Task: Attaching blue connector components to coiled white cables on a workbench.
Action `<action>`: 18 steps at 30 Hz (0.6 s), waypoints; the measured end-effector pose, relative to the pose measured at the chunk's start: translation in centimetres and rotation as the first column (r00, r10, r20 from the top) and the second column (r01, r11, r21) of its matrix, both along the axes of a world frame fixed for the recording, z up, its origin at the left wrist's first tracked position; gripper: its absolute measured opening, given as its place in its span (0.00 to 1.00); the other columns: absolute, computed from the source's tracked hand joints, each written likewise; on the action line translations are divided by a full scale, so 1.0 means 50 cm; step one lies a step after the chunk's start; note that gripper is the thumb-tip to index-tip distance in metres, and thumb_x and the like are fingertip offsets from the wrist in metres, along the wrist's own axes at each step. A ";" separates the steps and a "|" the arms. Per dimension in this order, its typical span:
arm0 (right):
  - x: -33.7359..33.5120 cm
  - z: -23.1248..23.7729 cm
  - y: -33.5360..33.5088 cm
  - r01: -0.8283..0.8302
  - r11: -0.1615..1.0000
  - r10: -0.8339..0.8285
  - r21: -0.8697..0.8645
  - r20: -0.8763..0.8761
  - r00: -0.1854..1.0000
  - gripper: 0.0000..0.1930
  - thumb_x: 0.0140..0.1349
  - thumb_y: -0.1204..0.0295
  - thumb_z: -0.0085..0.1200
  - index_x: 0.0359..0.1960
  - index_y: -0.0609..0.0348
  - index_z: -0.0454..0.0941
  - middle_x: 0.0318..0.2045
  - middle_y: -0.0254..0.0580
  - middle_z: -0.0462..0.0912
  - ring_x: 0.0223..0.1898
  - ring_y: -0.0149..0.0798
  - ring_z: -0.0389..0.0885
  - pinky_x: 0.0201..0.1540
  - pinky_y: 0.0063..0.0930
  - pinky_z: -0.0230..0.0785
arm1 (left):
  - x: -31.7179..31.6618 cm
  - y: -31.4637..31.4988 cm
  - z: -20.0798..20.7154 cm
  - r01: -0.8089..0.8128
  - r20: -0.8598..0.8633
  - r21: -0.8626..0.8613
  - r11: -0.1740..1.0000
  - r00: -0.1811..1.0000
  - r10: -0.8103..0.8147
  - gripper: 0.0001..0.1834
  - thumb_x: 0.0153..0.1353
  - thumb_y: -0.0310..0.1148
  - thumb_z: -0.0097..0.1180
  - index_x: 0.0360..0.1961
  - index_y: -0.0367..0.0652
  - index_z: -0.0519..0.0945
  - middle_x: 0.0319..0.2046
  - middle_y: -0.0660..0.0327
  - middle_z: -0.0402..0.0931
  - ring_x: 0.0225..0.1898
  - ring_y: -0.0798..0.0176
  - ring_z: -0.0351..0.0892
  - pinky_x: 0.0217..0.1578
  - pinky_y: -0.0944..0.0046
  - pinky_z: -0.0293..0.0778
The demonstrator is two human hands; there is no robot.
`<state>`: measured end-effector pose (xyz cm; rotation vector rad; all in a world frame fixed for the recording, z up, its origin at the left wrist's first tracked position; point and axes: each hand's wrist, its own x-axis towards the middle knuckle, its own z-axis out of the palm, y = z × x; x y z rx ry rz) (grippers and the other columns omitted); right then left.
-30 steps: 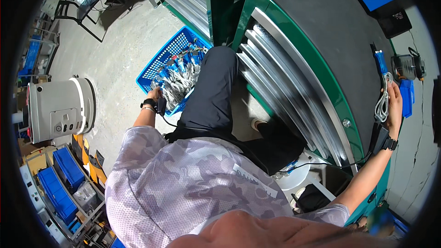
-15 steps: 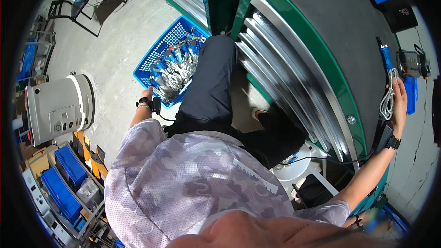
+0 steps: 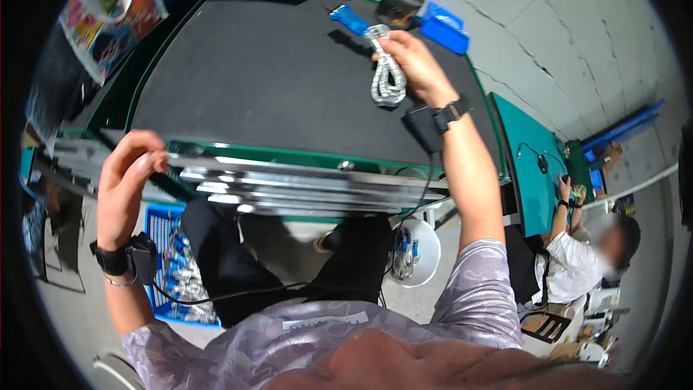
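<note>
My right hand point(image 3: 419, 65) is closed on a looped bundle of pale cable point(image 3: 390, 83) above the dark mat of the workbench point(image 3: 253, 87). A blue connector end point(image 3: 349, 20) sticks out from the bundle toward the far side. My left hand point(image 3: 130, 180) is raised at the bench's front left edge, fingers loosely bent and thumb apart, with nothing visible in it; its fingertips are slightly blurred. Below it stands a blue basket point(image 3: 155, 227) of similar cables point(image 3: 184, 274), partly hidden by my left forearm and leg.
Past my right hand are a dark jar point(image 3: 401, 0) and a small blue bin point(image 3: 444, 27). A white bucket point(image 3: 431, 253) with cables stands beside my right leg. At right, a person point(image 3: 577, 263) works at a green table point(image 3: 530, 180). Black cords run from my wrist devices.
My view has swung from the floor basket to the bench. My left hand has come up from the basket to the bench edge. My right hand still holds the cable bundle.
</note>
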<state>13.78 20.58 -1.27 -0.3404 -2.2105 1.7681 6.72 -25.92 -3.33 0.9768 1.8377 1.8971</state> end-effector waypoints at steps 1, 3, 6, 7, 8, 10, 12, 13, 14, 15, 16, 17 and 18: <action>-0.001 0.001 -0.001 -0.005 1.000 0.005 -0.030 -0.021 1.000 0.09 0.68 0.67 0.52 0.43 0.59 0.74 0.30 0.37 0.83 0.28 0.26 0.80 0.30 0.19 0.73 | -0.001 0.054 0.031 0.080 -0.045 -0.017 0.997 0.996 -0.081 0.12 0.65 0.33 0.51 0.42 0.34 0.75 0.35 0.63 0.73 0.38 0.71 0.71 0.45 0.69 0.67; 0.000 0.006 0.002 -0.021 0.996 0.016 -0.087 -0.064 0.998 0.10 0.69 0.66 0.51 0.44 0.59 0.73 0.31 0.36 0.83 0.28 0.25 0.80 0.31 0.18 0.72 | -0.016 0.161 0.070 0.248 -0.072 -0.062 0.967 0.965 -0.252 0.11 0.67 0.33 0.52 0.43 0.35 0.76 0.37 0.63 0.75 0.40 0.71 0.73 0.43 0.70 0.69; 0.004 0.009 0.010 -0.099 0.978 0.076 -0.185 -0.127 0.989 0.11 0.70 0.65 0.49 0.48 0.57 0.70 0.35 0.36 0.82 0.31 0.23 0.78 0.31 0.17 0.71 | -0.055 0.326 0.083 0.393 -0.125 -0.089 0.915 0.907 -0.402 0.13 0.68 0.37 0.52 0.44 0.37 0.75 0.37 0.64 0.74 0.38 0.74 0.70 0.41 0.71 0.68; 0.000 0.007 0.009 -0.117 0.963 0.071 -0.243 -0.187 0.980 0.11 0.70 0.66 0.49 0.49 0.58 0.70 0.36 0.35 0.82 0.32 0.24 0.79 0.32 0.18 0.72 | -0.073 0.379 0.087 0.399 -0.032 -0.134 0.907 0.913 -0.406 0.14 0.69 0.39 0.52 0.46 0.39 0.75 0.38 0.66 0.74 0.40 0.74 0.71 0.43 0.72 0.69; 0.000 0.006 0.011 -0.126 0.954 0.067 -0.273 -0.216 0.974 0.11 0.70 0.66 0.49 0.49 0.58 0.70 0.38 0.36 0.81 0.33 0.25 0.79 0.34 0.18 0.73 | -0.085 0.424 0.086 0.405 0.069 -0.116 0.907 0.914 -0.400 0.15 0.69 0.42 0.52 0.47 0.41 0.76 0.39 0.67 0.75 0.42 0.73 0.74 0.45 0.71 0.70; -0.005 0.005 0.013 -0.177 0.927 0.073 -0.331 -0.303 0.950 0.12 0.70 0.66 0.50 0.50 0.58 0.70 0.42 0.37 0.80 0.38 0.26 0.79 0.41 0.21 0.75 | -0.105 0.503 0.085 0.417 0.140 -0.162 0.894 0.907 -0.398 0.19 0.68 0.46 0.52 0.48 0.42 0.76 0.39 0.67 0.76 0.44 0.71 0.76 0.48 0.68 0.71; -0.007 0.005 0.014 -0.218 0.911 0.085 -0.350 -0.357 0.930 0.13 0.70 0.66 0.50 0.51 0.59 0.69 0.43 0.36 0.79 0.41 0.27 0.79 0.45 0.24 0.74 | -0.112 0.557 0.078 0.472 0.172 -0.166 0.866 0.879 -0.445 0.23 0.68 0.52 0.50 0.49 0.42 0.76 0.39 0.67 0.77 0.43 0.71 0.77 0.48 0.66 0.71; -0.006 0.004 0.014 -0.193 0.907 0.053 -0.374 -0.353 0.934 0.14 0.70 0.66 0.50 0.52 0.59 0.69 0.43 0.36 0.78 0.42 0.27 0.79 0.47 0.25 0.73 | -0.113 0.576 0.075 0.493 0.196 -0.176 0.852 0.866 -0.461 0.25 0.68 0.55 0.48 0.49 0.42 0.76 0.38 0.67 0.77 0.43 0.71 0.77 0.48 0.65 0.71; -0.006 0.003 0.014 -0.208 0.918 0.068 -0.337 -0.385 0.920 0.14 0.70 0.66 0.50 0.53 0.58 0.68 0.43 0.35 0.78 0.43 0.28 0.78 0.48 0.27 0.72 | -0.110 0.585 0.068 0.509 0.180 -0.149 0.848 0.857 -0.483 0.29 0.69 0.58 0.44 0.50 0.41 0.76 0.39 0.67 0.78 0.43 0.70 0.77 0.48 0.66 0.71; -0.005 0.004 0.014 -0.208 0.919 0.066 -0.336 -0.390 0.919 0.14 0.70 0.66 0.50 0.53 0.58 0.68 0.43 0.35 0.78 0.43 0.28 0.78 0.48 0.27 0.72 | -0.106 0.593 0.063 0.562 0.186 -0.098 0.821 0.821 -0.540 0.29 0.71 0.56 0.41 0.52 0.40 0.76 0.39 0.63 0.80 0.42 0.68 0.78 0.49 0.65 0.72; -0.003 0.004 0.013 -0.203 0.933 0.070 -0.299 -0.401 0.913 0.15 0.70 0.66 0.51 0.53 0.58 0.68 0.43 0.35 0.78 0.43 0.28 0.77 0.48 0.26 0.72 | -0.105 0.591 0.058 0.622 0.201 -0.038 0.782 0.772 -0.604 0.28 0.72 0.55 0.39 0.53 0.40 0.76 0.39 0.61 0.80 0.42 0.67 0.79 0.49 0.64 0.73; -0.003 0.003 0.012 -0.222 0.941 0.095 -0.255 -0.430 0.898 0.15 0.70 0.66 0.51 0.53 0.57 0.67 0.43 0.34 0.78 0.44 0.28 0.77 0.47 0.26 0.71 | -0.102 0.587 0.052 0.665 0.229 -0.001 0.747 0.727 -0.647 0.28 0.73 0.54 0.37 0.53 0.40 0.75 0.39 0.59 0.81 0.41 0.66 0.80 0.49 0.63 0.73; -0.003 0.002 0.009 -0.227 0.941 0.098 -0.252 -0.438 0.894 0.14 0.68 0.67 0.54 0.53 0.53 0.68 0.44 0.32 0.79 0.45 0.26 0.77 0.45 0.21 0.66 | -0.100 0.582 0.048 0.675 0.240 0.051 0.736 0.707 -0.665 0.28 0.74 0.53 0.36 0.53 0.39 0.75 0.37 0.57 0.81 0.40 0.65 0.81 0.47 0.62 0.75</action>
